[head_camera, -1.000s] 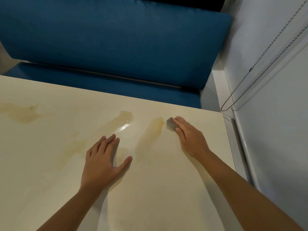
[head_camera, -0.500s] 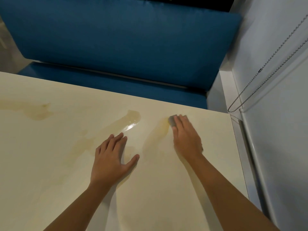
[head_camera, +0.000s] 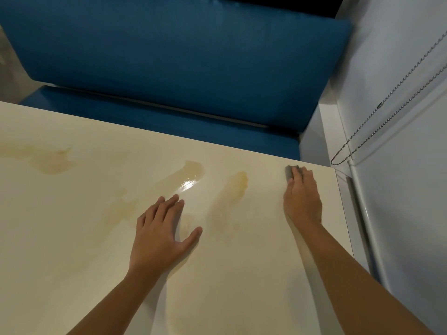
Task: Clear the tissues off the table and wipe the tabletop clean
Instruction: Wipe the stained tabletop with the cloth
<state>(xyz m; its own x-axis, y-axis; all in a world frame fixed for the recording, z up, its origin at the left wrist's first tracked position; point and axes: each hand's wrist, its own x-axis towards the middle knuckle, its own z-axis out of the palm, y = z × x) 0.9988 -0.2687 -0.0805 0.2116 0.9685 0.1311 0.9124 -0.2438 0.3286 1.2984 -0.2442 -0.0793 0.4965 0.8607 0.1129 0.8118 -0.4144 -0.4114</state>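
My right hand (head_camera: 302, 199) presses a small grey cloth (head_camera: 289, 174) flat onto the cream tabletop (head_camera: 72, 238), near the far right corner. Only the cloth's far end shows past my fingertips. My left hand (head_camera: 162, 228) lies flat on the table with its fingers spread and nothing in it. Between the hands runs a yellowish smear (head_camera: 232, 189). A wet, shiny yellow streak (head_camera: 186, 177) sits just beyond my left fingers, and another stain (head_camera: 48, 160) marks the far left. No tissues are in view.
A blue cushioned bench (head_camera: 169, 68) runs along the table's far edge. A white wall (head_camera: 399, 189) stands close on the right, with a bead chain (head_camera: 387, 105) hanging on it. A narrow gap separates the table's right edge from the wall.
My right hand has slid the grey cloth to the right, away from the smear and toward the table's far right corner. My left hand has stayed flat in place.
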